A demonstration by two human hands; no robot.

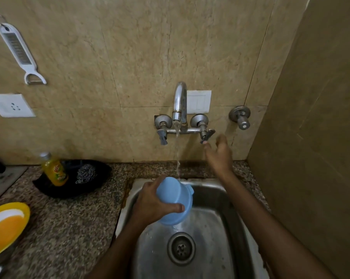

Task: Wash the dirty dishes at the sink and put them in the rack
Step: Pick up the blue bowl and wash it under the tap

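over the back left part of the sink [206, 193], the left hand [150, 204] holds a blue bowl [173, 198]. the fingers go round the far side of the bowl and the thumb lies across the near side, so the hand has a full hold of it. the bowl is tipped on its side, up in the air, not touching the sink floor. water [177, 154] runs down in a thin line from the tap [179, 101] on the wall and lands on the top of the bowl. more water drips off the low edge of the bowl, toward the drain [181, 248] in the middle of the sink floor.

the right hand [220, 156] is up by the wall, above the back right corner of the sink. its fingers are spread out and it holds nothing. it is a bit blurry. one fingertip is just under the right tap handle [207, 135], but one cannot tell if it touches. the left tap handle [163, 136] points down.

on the counter [69, 228] left of the sink, by the back edge, lies a black tray [69, 191]. a yellow soap bottle [54, 171] and a steel scrubber [85, 173] sit on it. a yellow and white plate [7, 224] is at the left edge of the counter, partly cut off.

on the wall hang a white peeler [17, 51], a white socket [11, 105], a white switch plate [199, 101] behind the tap, and a round metal knob [240, 116] to the right.
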